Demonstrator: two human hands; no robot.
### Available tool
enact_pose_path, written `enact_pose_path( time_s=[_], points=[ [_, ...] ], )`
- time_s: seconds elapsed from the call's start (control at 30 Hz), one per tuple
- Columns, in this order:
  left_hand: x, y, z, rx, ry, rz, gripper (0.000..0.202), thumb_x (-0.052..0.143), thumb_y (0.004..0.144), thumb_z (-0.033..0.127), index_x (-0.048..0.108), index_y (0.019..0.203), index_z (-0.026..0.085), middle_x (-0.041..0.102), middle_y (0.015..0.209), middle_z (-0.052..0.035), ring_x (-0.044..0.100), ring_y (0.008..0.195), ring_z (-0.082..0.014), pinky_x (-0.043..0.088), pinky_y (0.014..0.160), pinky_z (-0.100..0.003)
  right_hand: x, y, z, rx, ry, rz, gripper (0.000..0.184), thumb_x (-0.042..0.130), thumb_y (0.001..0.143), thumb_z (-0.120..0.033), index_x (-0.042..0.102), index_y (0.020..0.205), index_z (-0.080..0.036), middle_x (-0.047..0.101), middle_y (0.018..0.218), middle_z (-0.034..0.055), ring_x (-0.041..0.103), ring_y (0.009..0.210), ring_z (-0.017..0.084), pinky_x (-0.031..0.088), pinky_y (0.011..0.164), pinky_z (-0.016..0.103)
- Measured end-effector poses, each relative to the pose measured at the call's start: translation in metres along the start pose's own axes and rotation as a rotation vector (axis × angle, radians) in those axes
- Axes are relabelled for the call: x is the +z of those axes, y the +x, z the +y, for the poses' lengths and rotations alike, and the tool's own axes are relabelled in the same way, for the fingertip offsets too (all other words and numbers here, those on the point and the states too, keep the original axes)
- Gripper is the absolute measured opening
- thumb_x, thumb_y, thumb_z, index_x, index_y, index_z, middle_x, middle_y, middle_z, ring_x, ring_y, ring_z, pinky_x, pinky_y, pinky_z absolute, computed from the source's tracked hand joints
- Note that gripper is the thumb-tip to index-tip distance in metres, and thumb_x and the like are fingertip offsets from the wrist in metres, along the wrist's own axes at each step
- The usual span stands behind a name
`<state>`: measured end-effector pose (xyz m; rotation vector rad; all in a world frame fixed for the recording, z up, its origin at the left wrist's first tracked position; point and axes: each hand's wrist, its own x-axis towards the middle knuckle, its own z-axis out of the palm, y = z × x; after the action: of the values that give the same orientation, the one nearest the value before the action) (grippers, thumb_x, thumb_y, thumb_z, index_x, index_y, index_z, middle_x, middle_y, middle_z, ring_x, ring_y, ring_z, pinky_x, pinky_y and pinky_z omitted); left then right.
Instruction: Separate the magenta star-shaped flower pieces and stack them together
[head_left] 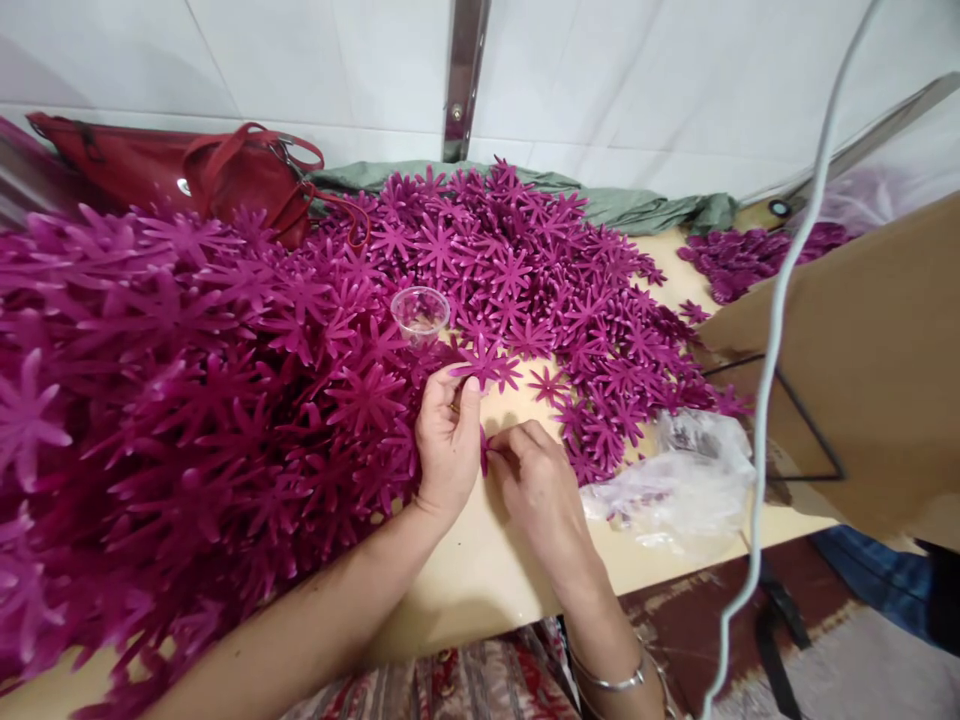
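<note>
Between the thumb and fingers of my left hand (450, 430) is a magenta artificial flower (481, 360) with long, narrow petals. Just to the right and lower, my right hand (536, 470) is closed in a pinch at a thin magenta piece (484, 452), partly hidden by the fingers; whether it belongs to the same flower I cannot tell. A clear plastic cup (420, 314) with small bits inside stands behind my left hand. A single loose flower (549, 385) lies on the table beyond my right hand.
Large heaps of magenta flowers (225, 400) cover the left and back of the cream table (480, 590). A red handbag (172, 165) leans at the wall. At right are a crumpled plastic bag (682, 480), a cardboard box (862, 370) and a hanging white cable (780, 300).
</note>
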<state>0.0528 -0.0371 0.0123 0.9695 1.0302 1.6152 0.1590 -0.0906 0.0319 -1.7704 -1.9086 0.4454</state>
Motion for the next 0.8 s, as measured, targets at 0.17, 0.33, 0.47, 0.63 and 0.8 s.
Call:
enact_pose_path(
  time_s=[0.17,0.33,0.47,0.63,0.8],
  points=[
    [-0.002,0.004,0.001,0.003,0.021,0.02,0.018,0.062,0.1,0.038,0.059,0.106,0.022,0.067,0.101,-0.0031,0.065,0.096,-0.0151,0.052,0.092,-0.028,-0.013,0.002,0.003,0.018,0.056,0.073,0.015,0.058,0.092,-0.011,0.066,0.087,-0.022,0.071,0.086,0.0033,0.065,0.079,0.022,0.048,0.075,0.036],
    [0.0,0.003,0.0,-0.038,-0.035,0.001,0.02,0.066,0.097,0.038,0.062,0.107,0.021,0.068,0.104,-0.0042,0.065,0.096,-0.0156,0.053,0.094,-0.029,-0.03,-0.002,-0.011,-0.07,0.135,0.408,0.006,0.063,0.098,-0.021,0.068,0.101,-0.023,0.074,0.093,0.0036,0.069,0.084,0.021,0.052,0.078,0.037],
    [0.0,-0.001,-0.003,-0.169,-0.151,-0.02,0.023,0.075,0.09,0.036,0.065,0.107,0.024,0.068,0.096,-0.0008,0.066,0.089,-0.0147,0.055,0.086,-0.028,-0.027,0.001,-0.047,-0.321,0.297,0.28,0.025,0.064,0.099,-0.018,0.069,0.122,-0.025,0.077,0.112,0.0061,0.072,0.105,0.021,0.058,0.092,0.039],
    [-0.001,-0.001,0.0,-0.215,-0.236,-0.035,0.03,0.08,0.084,0.043,0.068,0.102,0.022,0.07,0.092,-0.0005,0.068,0.084,-0.0142,0.057,0.083,-0.027,-0.025,0.013,-0.052,-0.399,0.335,0.303,0.029,0.059,0.099,-0.011,0.071,0.122,-0.024,0.076,0.118,0.0075,0.07,0.113,0.021,0.058,0.1,0.042],
    [0.004,0.002,0.005,-0.176,-0.227,-0.08,0.028,0.08,0.084,0.042,0.07,0.093,0.018,0.073,0.09,-0.0013,0.068,0.086,-0.0135,0.058,0.085,-0.026,-0.021,0.034,-0.016,-0.179,0.257,0.534,0.015,0.071,0.094,-0.022,0.073,0.109,-0.022,0.073,0.108,0.0088,0.068,0.107,0.024,0.056,0.098,0.048]
  ],
)
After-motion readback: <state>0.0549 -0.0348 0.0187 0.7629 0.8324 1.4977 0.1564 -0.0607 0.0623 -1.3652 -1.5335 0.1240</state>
